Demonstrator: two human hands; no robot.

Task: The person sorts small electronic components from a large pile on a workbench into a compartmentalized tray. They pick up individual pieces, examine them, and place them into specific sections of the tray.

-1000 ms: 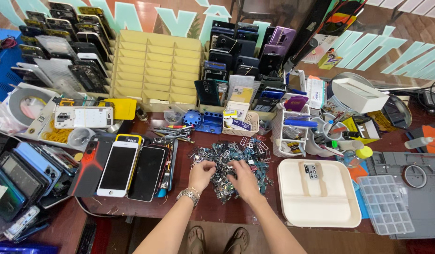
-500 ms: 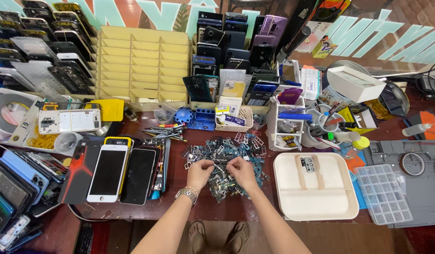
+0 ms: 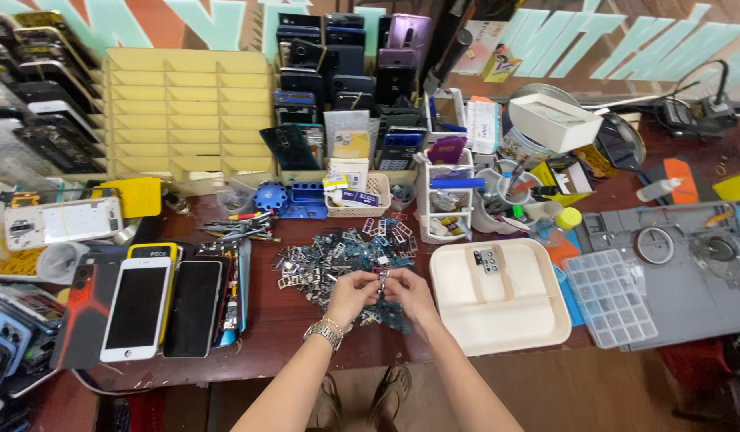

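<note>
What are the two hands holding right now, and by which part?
Both the left hand and right hand pinch one small metal part between their fingertips, above the pile of similar parts. Which end each grips is too small to tell.

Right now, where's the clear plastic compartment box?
In the head view, the clear plastic compartment box lies on the table's right side, just right of the white square tray and overlapping the left edge of the grey work mat.

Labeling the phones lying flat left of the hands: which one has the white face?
The middle phone, white front with dark screen. The phone to its right is all black; the one to its left is black with red.
</note>
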